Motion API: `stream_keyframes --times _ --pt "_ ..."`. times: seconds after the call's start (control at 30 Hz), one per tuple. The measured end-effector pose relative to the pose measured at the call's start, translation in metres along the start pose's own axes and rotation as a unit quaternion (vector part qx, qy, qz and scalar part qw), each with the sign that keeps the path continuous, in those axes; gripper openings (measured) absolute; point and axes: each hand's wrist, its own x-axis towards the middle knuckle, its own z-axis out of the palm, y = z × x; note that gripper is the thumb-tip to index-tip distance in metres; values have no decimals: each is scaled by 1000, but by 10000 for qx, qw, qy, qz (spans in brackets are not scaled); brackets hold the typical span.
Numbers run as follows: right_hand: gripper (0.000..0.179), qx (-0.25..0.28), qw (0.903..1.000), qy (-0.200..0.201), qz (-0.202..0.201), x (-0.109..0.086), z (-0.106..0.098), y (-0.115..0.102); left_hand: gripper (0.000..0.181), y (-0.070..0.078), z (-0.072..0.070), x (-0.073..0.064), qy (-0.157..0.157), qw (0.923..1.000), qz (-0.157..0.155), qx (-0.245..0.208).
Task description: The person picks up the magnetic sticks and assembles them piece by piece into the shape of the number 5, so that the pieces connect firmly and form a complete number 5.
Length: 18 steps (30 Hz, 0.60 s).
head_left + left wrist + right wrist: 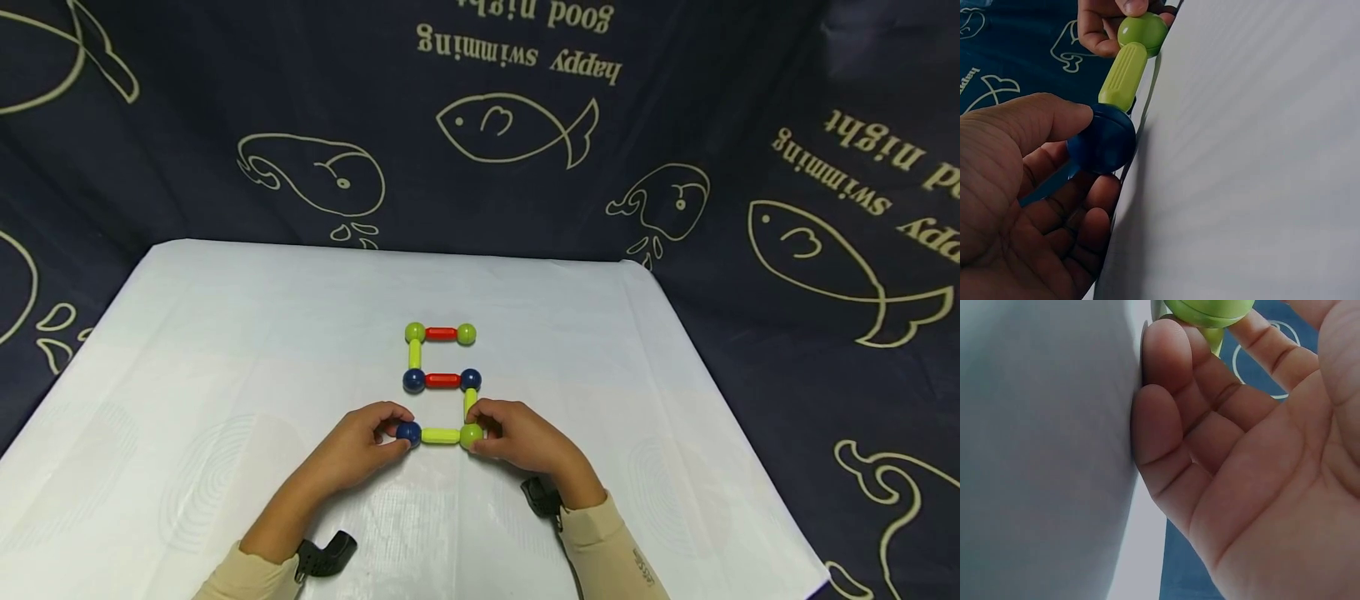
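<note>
My left hand (360, 444) pinches a dark blue ball (1102, 139) between thumb and fingers at the near left end of a flat S-shaped chain. From that ball a lime rod (440, 436) runs to a green ball (471, 436), which my right hand (525, 435) holds between thumb and fingers. Another lime rod (470, 403), partly behind the right fingers, leads up to a blue ball (470, 379). Beyond it come a red rod (442, 381), a second blue ball (414, 381), an upright lime rod (415, 354), a green ball (415, 333), a red rod (441, 334) and an end green ball (467, 334).
All the pieces lie on a white-covered table (262, 333). Behind and around it hangs a dark blue cloth (405, 83) printed with fish and whales. Both wrists wear a black strap-on device, seen at the left wrist (327, 557) and right wrist (540, 496).
</note>
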Motion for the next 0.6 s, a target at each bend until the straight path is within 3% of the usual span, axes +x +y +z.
stream_keyframes --times 0.47,0.6 --pt "21 118 9999 -12 105 -2 -4 3 25 1 0 1 18 9999 -99 -45" --pt "21 249 9992 162 262 -6 -10 6 25 -2 -1 3 142 9997 -218 -10"
